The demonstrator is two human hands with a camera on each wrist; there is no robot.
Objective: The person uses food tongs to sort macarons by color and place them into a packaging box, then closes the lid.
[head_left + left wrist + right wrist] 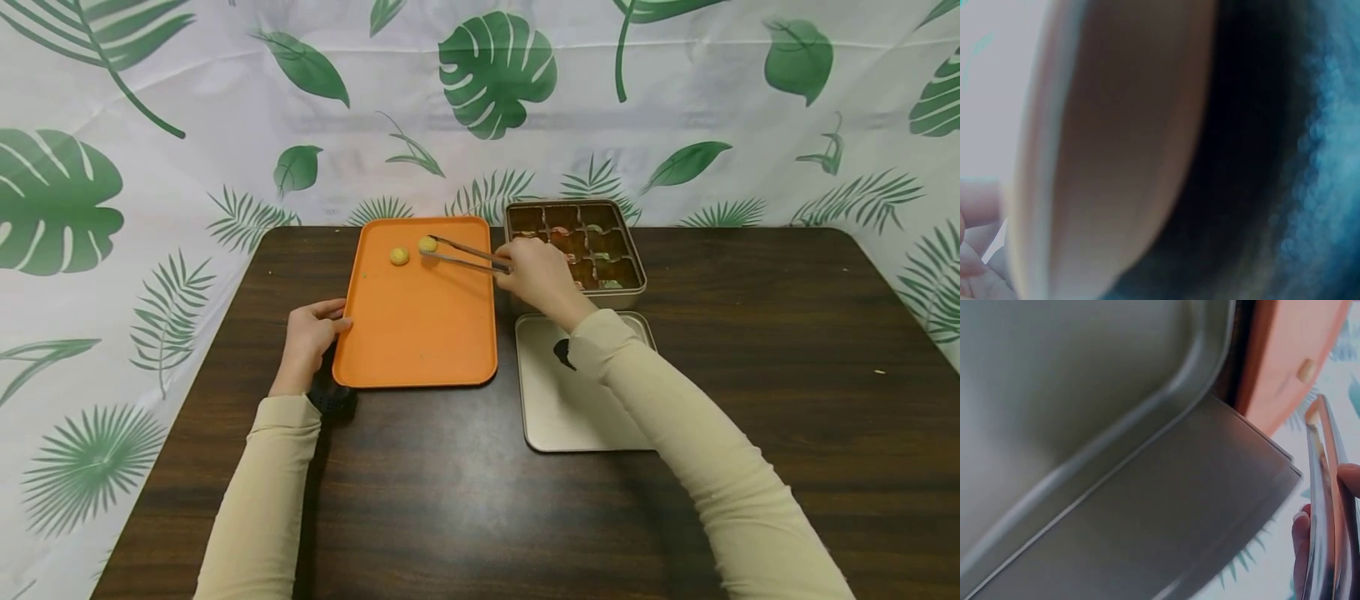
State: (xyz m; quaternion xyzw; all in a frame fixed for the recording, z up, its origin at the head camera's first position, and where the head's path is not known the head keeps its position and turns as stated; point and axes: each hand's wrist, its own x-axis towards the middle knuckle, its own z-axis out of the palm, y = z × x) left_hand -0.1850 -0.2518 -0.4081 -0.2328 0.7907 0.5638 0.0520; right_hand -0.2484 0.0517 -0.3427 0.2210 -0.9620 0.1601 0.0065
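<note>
My right hand (pixel 538 271) grips metal tongs (pixel 468 254) whose tips are around a yellow ball (pixel 427 245) over the upper part of an orange tray (pixel 420 333). A second yellow ball (pixel 399 256) rests on the tray, just left of the tongs. At the tray's left rim, my left hand (pixel 309 337) holds the edge, its thumb over the rim. In the right wrist view the tongs (pixel 1329 487) stand at the right edge, between thumb and fingers. The left wrist view is mostly filled by a blurred surface, with a few fingers (pixel 979 269) at lower left.
Right of the tray, a square tin (pixel 637 283) has a divided brown insert with colourful pieces in several compartments. Its pale gold lid (pixel 577 417) lies nearer me, partly under my right sleeve. A black object (pixel 333 398) sits under my left wrist. A leaf-print cloth (pixel 495 167) hangs behind the table.
</note>
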